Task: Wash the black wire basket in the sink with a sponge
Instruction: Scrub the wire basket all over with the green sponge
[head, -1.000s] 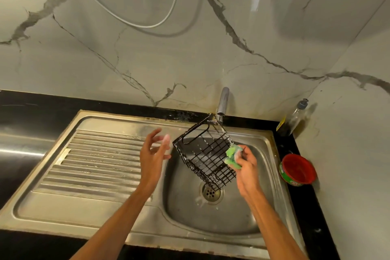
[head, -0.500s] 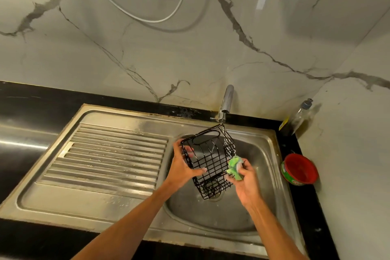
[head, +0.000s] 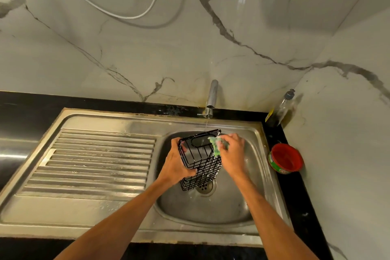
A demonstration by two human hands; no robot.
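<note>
The black wire basket (head: 201, 161) stands tilted over the steel sink bowl (head: 211, 207), its open top toward the tap. My left hand (head: 176, 162) grips its left side, fingers curled round the wires. My right hand (head: 232, 154) holds a green sponge (head: 217, 146) against the basket's upper right rim. A thin stream of water falls from the tap (head: 211, 97) onto the basket's top.
A ribbed steel draining board (head: 95, 160) lies left of the bowl. A red tub (head: 286, 159) and a clear pump bottle (head: 278, 110) stand on the black counter at the right, against the marble wall. The drain (head: 205, 187) shows under the basket.
My left hand went from free and open to gripping the basket's left side. The basket turned more upright, and my right hand moved the sponge up to its top rim.
</note>
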